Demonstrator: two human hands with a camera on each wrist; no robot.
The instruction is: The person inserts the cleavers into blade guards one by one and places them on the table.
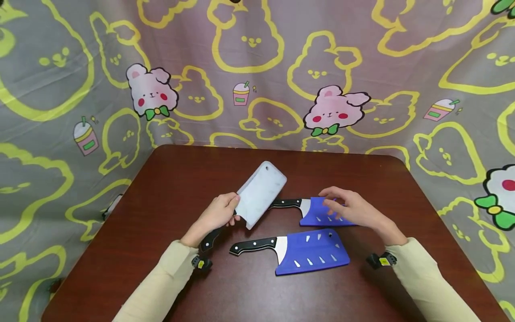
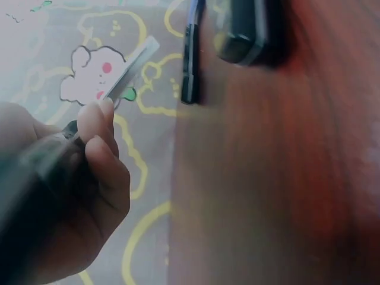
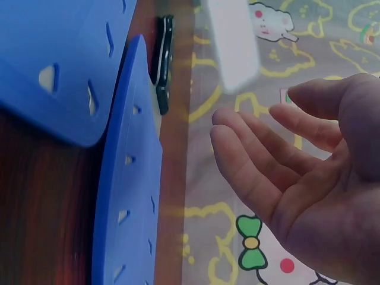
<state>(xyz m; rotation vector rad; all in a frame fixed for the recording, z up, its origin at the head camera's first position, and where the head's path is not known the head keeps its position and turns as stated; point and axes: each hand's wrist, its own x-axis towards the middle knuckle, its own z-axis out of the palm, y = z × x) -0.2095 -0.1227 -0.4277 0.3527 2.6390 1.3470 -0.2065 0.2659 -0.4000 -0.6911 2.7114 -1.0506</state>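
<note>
My left hand point(image 1: 219, 211) grips a cleaver by its black handle point(image 1: 211, 238). The pale grey blade point(image 1: 263, 190) points up and to the right, a small hole near its far corner. In the left wrist view the fingers wrap that handle, and the blade shows nearly edge-on. Over the far blue-covered cleaver point(image 1: 315, 214) hovers my right hand point(image 1: 354, 208), fingers loosely bent around nothing, hiding part of the blue cover. A second blue-covered cleaver point(image 1: 314, 252) lies closer to me, its black handle pointing left; both covers have small slots.
All of this is on a dark reddish-brown table point(image 1: 193, 179). A curtain point(image 1: 265, 89) with yellow outlines and cartoon bunnies hangs behind and along the sides. The left forearm and the held handle pass just left of the near cleaver's handle.
</note>
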